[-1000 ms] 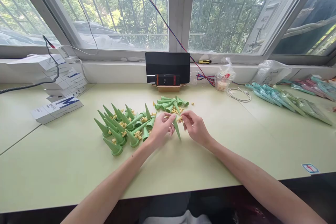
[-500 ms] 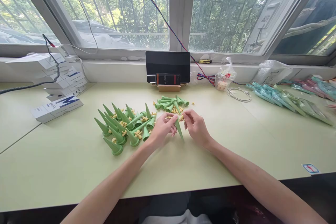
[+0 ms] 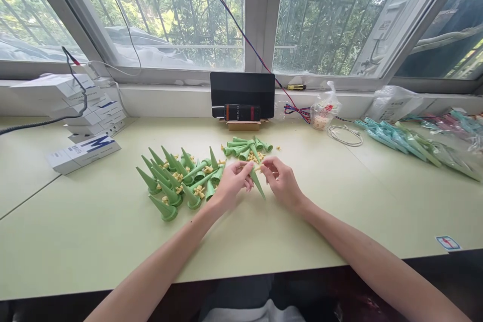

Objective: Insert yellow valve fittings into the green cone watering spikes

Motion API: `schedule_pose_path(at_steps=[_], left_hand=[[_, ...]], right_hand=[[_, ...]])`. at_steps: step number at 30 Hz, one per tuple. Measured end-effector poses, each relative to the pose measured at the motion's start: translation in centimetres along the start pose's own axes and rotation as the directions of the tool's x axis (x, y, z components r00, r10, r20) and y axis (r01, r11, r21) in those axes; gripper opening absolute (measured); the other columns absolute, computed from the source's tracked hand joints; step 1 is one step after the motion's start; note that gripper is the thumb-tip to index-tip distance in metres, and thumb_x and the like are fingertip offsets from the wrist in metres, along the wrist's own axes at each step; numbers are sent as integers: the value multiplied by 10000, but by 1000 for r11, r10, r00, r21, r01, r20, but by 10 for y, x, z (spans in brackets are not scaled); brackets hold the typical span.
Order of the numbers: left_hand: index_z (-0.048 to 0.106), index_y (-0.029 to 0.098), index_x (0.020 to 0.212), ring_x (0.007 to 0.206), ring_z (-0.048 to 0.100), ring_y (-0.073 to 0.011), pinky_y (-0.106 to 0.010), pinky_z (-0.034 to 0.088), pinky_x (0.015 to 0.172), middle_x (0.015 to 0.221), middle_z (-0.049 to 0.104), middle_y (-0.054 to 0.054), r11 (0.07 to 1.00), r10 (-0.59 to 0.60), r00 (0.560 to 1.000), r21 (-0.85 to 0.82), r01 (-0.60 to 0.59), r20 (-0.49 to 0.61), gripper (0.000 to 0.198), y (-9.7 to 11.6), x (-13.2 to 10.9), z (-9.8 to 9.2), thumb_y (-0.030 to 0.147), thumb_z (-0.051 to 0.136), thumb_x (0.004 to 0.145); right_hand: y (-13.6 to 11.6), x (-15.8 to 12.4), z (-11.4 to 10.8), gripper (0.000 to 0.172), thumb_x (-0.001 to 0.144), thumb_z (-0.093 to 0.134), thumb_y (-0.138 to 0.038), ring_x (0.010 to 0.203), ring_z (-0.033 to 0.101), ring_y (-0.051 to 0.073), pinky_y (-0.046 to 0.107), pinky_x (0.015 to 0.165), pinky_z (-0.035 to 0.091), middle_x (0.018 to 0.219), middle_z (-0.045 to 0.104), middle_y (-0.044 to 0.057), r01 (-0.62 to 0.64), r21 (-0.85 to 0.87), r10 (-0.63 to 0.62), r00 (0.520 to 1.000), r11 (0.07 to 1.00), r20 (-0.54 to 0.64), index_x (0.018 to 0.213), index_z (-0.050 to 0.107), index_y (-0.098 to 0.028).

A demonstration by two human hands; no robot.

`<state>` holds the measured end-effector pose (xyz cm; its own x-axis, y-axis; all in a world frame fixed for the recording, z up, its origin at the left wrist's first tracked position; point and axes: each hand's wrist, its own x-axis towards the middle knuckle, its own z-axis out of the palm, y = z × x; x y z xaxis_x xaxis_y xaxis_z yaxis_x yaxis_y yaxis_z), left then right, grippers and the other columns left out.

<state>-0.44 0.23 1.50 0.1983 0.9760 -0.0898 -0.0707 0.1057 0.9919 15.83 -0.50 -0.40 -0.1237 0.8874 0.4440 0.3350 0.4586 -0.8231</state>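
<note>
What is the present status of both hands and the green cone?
Left hand holding green cone, tip toward person. Right hand pinching small yellow piece at cone's wide end. Other cones just beyond, none between hands.

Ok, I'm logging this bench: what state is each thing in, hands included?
Left hand: gripping a green cone
Green cone: tilted, tip toward the person
Right hand: pinching a yellow piece
Yellow piece: at the cone's wide end; seating unclear
Left-side cones: some upright, others lying
Far cones: heaped, mostly lying
Tablet: propped up, screen dark
Phone: propped sideways, screen lit
White cable: coiled
White boxes: mostly stacked
</note>
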Motion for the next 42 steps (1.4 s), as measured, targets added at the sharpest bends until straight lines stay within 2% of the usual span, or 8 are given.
schedule_pose_path(at_steps=[9,14,25,35,42], left_hand=[[603,146,932,410,484,-99,-238,413,482,493,558,24,994,65,998,91,-63,-18,385,1,1,-3,507,680,823],[613,154,930,405,474,-103,-242,405,485,476,546,31,988,97,995,120,-94,-19,396,0,1,-4,515,703,794],[609,176,906,406,429,-94,-228,370,461,464,501,54,986,93,995,139,-87,-42,391,-1,0,-5,528,718,775],[622,188,883,402,408,-84,-213,320,407,488,453,66,984,91,996,154,-86,-23,388,-2,0,-6,538,728,751],[626,186,917,417,412,-81,-205,322,399,526,462,60,976,81,997,205,-75,-19,390,-1,-1,-6,538,709,769]], right_hand=[[5,1,-2,243,953,517,-436,623,546,125,251,549,461,853,618,37,-25,37,23,999,999,42,907,539,-199],[5,1,-3,250,944,533,-439,608,543,126,251,539,449,787,600,20,-36,37,34,998,999,51,870,533,-200],[7,2,-3,271,925,555,-439,567,519,125,259,534,420,678,568,-5,-49,56,44,996,997,81,807,515,-199],[7,2,-3,354,924,526,-500,486,408,115,257,485,345,534,457,-46,-84,40,78,989,996,122,724,471,-213],[8,2,-3,368,935,506,-463,523,342,107,256,502,289,579,416,-40,-55,4,54,993,998,108,679,452,-205]])
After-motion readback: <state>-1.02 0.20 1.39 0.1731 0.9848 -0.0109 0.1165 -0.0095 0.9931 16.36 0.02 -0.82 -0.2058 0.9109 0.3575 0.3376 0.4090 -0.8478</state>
